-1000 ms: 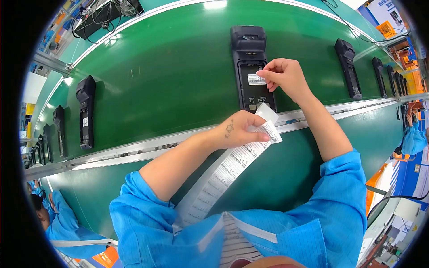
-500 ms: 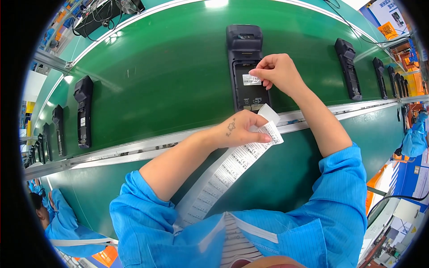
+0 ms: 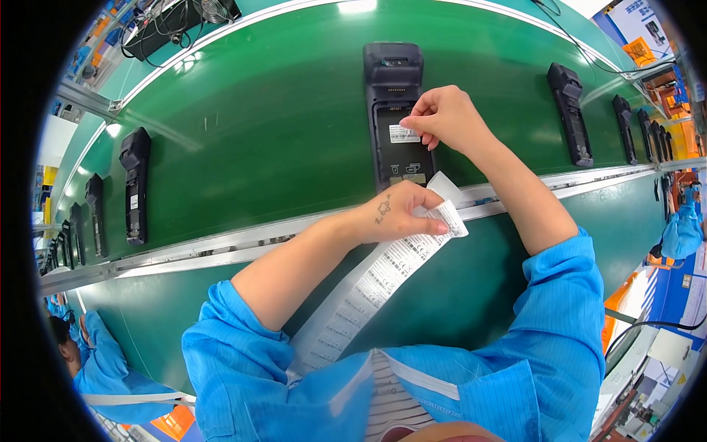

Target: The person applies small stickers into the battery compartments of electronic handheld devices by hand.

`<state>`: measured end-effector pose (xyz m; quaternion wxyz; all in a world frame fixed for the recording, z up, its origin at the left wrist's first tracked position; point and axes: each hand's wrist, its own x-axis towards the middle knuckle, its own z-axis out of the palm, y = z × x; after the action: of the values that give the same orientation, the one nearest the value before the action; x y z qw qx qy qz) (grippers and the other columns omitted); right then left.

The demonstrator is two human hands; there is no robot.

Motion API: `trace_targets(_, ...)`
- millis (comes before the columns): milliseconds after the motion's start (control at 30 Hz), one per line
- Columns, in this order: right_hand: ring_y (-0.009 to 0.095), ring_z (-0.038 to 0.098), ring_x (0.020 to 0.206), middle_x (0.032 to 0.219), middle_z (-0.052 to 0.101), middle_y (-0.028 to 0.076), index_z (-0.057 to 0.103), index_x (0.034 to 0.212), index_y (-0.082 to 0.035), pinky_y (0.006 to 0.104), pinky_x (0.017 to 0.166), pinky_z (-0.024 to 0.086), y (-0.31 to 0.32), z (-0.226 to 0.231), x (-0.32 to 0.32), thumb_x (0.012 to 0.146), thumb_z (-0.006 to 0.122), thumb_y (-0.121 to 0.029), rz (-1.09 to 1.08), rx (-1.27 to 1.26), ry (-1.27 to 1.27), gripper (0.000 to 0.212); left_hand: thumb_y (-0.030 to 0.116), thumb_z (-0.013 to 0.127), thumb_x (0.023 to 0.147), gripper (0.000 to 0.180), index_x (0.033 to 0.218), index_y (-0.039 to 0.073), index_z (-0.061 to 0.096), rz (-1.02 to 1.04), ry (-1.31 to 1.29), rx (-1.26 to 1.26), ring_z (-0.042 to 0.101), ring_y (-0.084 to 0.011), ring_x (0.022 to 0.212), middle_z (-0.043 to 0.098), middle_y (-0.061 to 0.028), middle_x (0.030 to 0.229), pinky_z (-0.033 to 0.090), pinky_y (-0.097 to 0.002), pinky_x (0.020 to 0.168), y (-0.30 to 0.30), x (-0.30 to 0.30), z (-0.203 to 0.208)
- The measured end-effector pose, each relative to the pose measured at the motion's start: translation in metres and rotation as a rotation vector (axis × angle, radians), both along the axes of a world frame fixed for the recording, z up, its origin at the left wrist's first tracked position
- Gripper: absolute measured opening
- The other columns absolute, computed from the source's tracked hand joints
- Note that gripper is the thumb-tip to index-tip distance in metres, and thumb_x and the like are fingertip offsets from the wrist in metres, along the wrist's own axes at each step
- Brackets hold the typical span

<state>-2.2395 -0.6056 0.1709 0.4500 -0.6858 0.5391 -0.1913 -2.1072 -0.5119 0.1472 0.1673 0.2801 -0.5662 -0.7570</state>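
A black handheld terminal (image 3: 381, 96) lies on the green belt, with an open compartment facing up. In that compartment shows a small white label (image 3: 403, 134) with fine print. My right hand (image 3: 445, 121) has its thumb and forefinger pinched at the label's right-hand edge; whether the label lies fully flat under the fingertips is hidden. Nearer to me, my left hand (image 3: 401, 214) grips a long strip of printed labels (image 3: 379, 276) between thumb and fingers. Its backing hangs down toward my chest, and its top end curls beyond my fingers beside the terminal's lower end.
More black terminals lie along the green belt (image 3: 258, 132), one to the left (image 3: 135, 184) and one to the right (image 3: 570, 114), with several farther off. A metal rail (image 3: 243, 254) runs before the belt. A black box with cables (image 3: 180, 26) stands far left. Another person's blue sleeve (image 3: 110, 361) shows lower left.
The terminals have shifted slightly left along the belt. My right hand has moved left with the middle one, staying at its label. My left hand and the strip are nearly unmoved.
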Motion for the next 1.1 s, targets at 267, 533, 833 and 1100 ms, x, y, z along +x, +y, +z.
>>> trace_targets(267,0.024,0.056,0.061,0.064,0.057,0.011,0.053,0.064,-0.003,0.0337,0.056,0.045,-0.004,0.015,-0.001,0.067,0.065,-0.037,0.177,-0.387,0.722,0.036,0.012,0.06,0.073,0.025,0.097,0.004,0.057,0.04,0.115,-0.147,0.051,-0.0077,0.08,0.057,-0.0045,0.091,0.039,-0.0202,0.07,-0.005,-0.012,0.012)
trace_targets(533,0.009,0.047,0.049,0.054,0.048,0.003,0.051,0.067,-0.006,0.0211,0.046,0.038,0.032,-0.003,-0.039,0.072,0.064,-0.018,-0.104,-0.832,0.091,0.018,0.015,0.056,0.079,0.018,0.09,0.002,0.05,0.065,0.267,0.067,0.054,-0.0081,0.075,0.056,-0.0047,0.081,0.043,-0.0209,0.065,-0.005,-0.022,-0.001)
trace_targets(833,0.004,0.045,0.052,0.062,0.052,0.001,0.052,0.077,-0.001,0.0158,0.046,0.035,0.082,-0.023,-0.088,0.078,0.053,-0.005,-0.18,-0.202,-0.684,0.005,0.025,0.047,0.085,0.023,0.087,0.002,0.051,0.185,0.186,0.126,0.057,-0.0091,0.063,0.059,-0.0059,0.07,0.045,-0.0208,0.055,-0.001,-0.043,0.006)
trace_targets(1100,0.006,0.047,0.053,0.065,0.053,0.003,0.05,0.079,0.001,0.0169,0.048,0.038,0.091,-0.02,-0.092,0.079,0.051,-0.006,-0.102,-0.077,-0.876,0.006,0.024,0.051,0.083,0.028,0.075,0.0,0.06,0.454,-0.097,-0.325,0.046,-0.0036,0.053,0.055,-0.0007,0.062,0.037,-0.0195,0.048,0.004,-0.058,0.007)
